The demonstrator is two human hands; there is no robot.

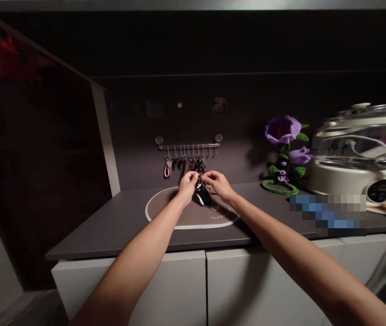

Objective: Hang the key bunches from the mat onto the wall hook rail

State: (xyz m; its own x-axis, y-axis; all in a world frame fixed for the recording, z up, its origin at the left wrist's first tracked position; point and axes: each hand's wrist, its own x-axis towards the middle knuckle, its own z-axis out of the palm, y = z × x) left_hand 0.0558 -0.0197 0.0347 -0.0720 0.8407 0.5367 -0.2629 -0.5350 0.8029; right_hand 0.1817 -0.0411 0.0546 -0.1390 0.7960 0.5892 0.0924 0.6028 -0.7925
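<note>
My left hand (188,185) and my right hand (218,183) meet in front of the back wall, fingertips pinched close together. Between them they grip a bunch of keys (200,188), from which a black piece and a white piece hang down. The ring at my fingertips is too small to make out clearly. Just behind, a clear hook rail (189,146) is fixed to the wall with several hooks. More keys hang from it, and a pink loop keychain (167,170) dangles at its left end. Below my hands lies a brown oval mat (165,210) with a pale rim.
On the right of the dark countertop (104,226) stand purple artificial flowers (283,129) with a green ring base. Beyond them is a white appliance (342,174) with a clear upper part and a cable. A blurred blue item (328,213) lies before it. White cabinets (172,280) are underneath.
</note>
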